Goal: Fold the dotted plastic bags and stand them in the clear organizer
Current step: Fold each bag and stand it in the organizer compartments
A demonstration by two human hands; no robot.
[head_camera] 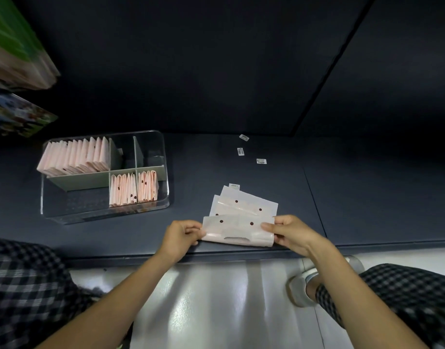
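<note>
A pale pink plastic bag with dark dots [237, 230] is stretched between both hands near the front edge of the dark shelf. My left hand [182, 235] pinches its left end and my right hand [287, 231] pinches its right end. Behind it lies a small pile of flat dotted bags [246, 205]. The clear organizer [163, 147] stands to the left. Folded bags [75, 156] stand in its back left compartment, and more folded bags [133, 188] fill two front compartments.
Three small barcode stickers [261, 161] lie on the dark shelf [367, 197] behind the pile. Colourful packages [17, 117] sit at the far left. My checked trouser legs and a shoe [300, 288] are below, over a glossy floor.
</note>
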